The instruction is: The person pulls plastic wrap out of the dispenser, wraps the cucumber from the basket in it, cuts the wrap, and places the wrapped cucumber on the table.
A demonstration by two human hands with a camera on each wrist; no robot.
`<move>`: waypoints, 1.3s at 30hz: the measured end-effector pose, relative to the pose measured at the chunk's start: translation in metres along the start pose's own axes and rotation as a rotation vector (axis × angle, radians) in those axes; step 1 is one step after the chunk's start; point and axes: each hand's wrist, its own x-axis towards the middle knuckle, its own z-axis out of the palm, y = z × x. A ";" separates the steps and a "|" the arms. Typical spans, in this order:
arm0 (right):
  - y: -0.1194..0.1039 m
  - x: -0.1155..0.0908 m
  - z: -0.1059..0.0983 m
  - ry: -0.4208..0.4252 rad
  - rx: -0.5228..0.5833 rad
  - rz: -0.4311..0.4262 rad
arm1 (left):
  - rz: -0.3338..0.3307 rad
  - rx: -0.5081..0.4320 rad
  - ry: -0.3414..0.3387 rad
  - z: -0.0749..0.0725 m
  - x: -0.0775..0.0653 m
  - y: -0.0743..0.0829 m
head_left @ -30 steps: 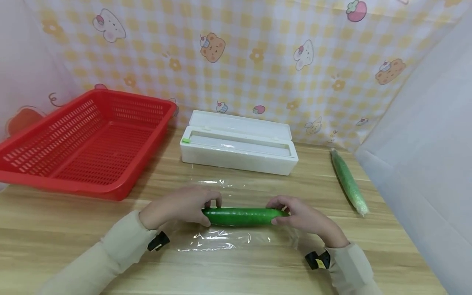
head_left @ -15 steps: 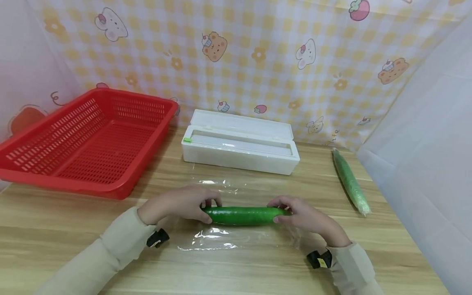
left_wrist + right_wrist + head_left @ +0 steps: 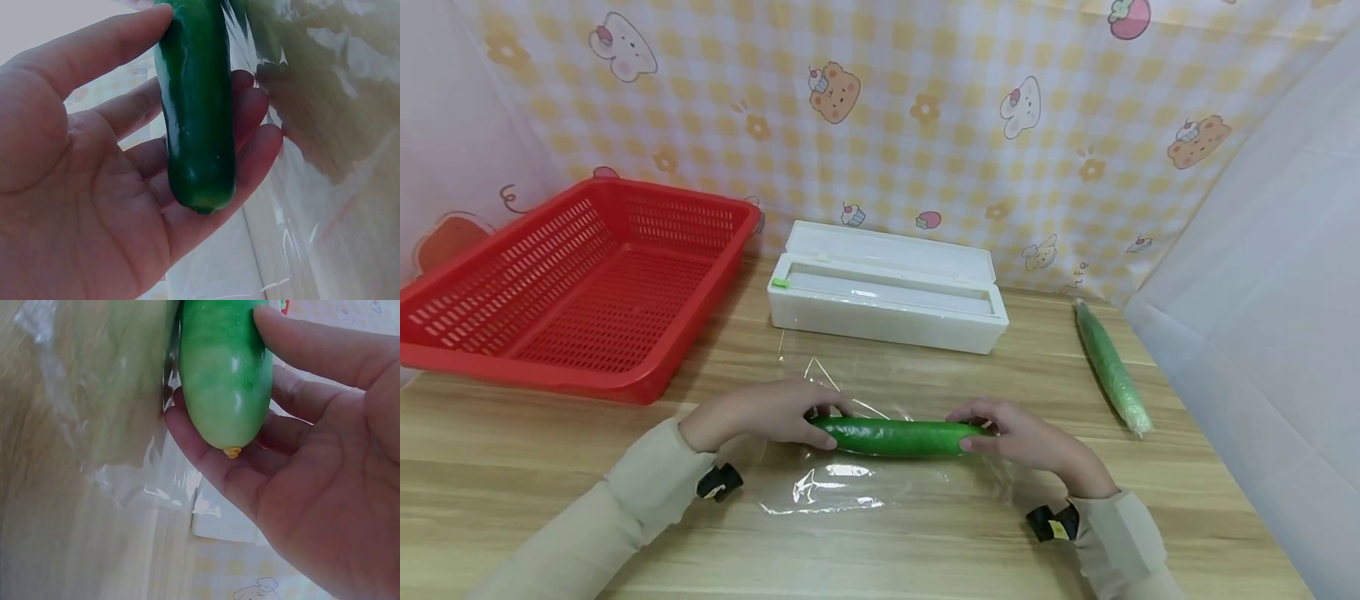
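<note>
- We see the cucumber (image 3: 895, 437) running left to right over film (image 3: 910, 483) on the counter (image 3: 1210, 533).
- Fingers of the left hand (image 3: 775, 412) and right hand (image 3: 1022, 437) grasp its ends.
- Only the right wrist view shows us its orange tip (image 3: 232, 452), pointing right.

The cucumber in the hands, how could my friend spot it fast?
On the wooden table, find the open white box. In front of it, the left hand and right hand hold the green cucumber. Unlike the wrapped cucumber at right, its ends are bare.
</note>
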 end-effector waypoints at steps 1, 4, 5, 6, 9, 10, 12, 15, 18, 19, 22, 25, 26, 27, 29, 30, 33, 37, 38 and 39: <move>0.001 0.000 0.000 -0.001 0.001 -0.001 | 0.004 0.002 -0.004 0.000 0.000 0.000; 0.001 0.000 0.000 -0.005 0.004 -0.009 | -0.008 -0.017 -0.016 0.000 0.000 -0.001; 0.001 -0.001 -0.001 -0.005 0.001 -0.009 | -0.009 -0.020 -0.019 0.000 0.000 -0.001; 0.001 -0.001 -0.001 -0.006 -0.004 -0.008 | -0.010 -0.020 -0.022 0.000 0.000 -0.001; 0.000 -0.002 -0.001 -0.009 -0.032 -0.001 | 0.001 -0.006 -0.022 0.000 -0.001 0.000; -0.001 -0.003 -0.002 -0.010 -0.049 0.003 | 0.003 -0.003 -0.023 0.000 -0.001 0.000; -0.004 -0.004 -0.002 -0.004 -0.074 0.017 | 0.005 0.002 -0.025 0.000 -0.001 0.000; -0.013 -0.005 -0.002 0.036 -0.116 0.041 | 0.001 0.001 -0.028 0.000 -0.002 0.001; -0.031 -0.005 0.002 0.126 -0.226 0.035 | 0.005 0.010 -0.028 -0.001 -0.002 0.002; -0.037 -0.005 0.005 0.149 -0.275 0.017 | 0.007 0.012 -0.027 -0.001 -0.002 0.002; -0.056 -0.005 0.013 0.134 -0.363 -0.034 | 0.024 0.021 -0.024 -0.002 -0.003 0.004; -0.069 -0.004 0.024 -0.014 -0.348 -0.035 | 0.023 0.023 -0.022 -0.003 -0.004 0.005; -0.073 -0.004 0.028 -0.065 -0.333 -0.019 | 0.021 0.024 -0.021 -0.003 -0.004 0.005; -0.075 -0.002 0.032 -0.107 -0.330 0.000 | 0.014 0.024 -0.020 -0.003 -0.004 0.006; -0.077 0.001 0.040 -0.149 -0.357 0.018 | 0.008 0.025 -0.019 -0.003 -0.004 0.007; -0.077 0.002 0.044 -0.151 -0.378 0.016 | 0.009 0.027 -0.017 -0.003 -0.005 0.008; -0.075 0.007 0.052 -0.146 -0.407 0.008 | 0.015 0.033 -0.013 -0.003 -0.005 0.008; -0.072 0.010 0.058 -0.125 -0.431 -0.019 | 0.015 0.043 -0.010 -0.004 -0.006 0.009; -0.071 0.010 0.059 -0.120 -0.439 -0.025 | 0.013 0.049 -0.007 -0.004 -0.006 0.009; -0.071 0.010 0.059 -0.116 -0.447 -0.028 | 0.012 0.054 -0.004 -0.004 -0.006 0.009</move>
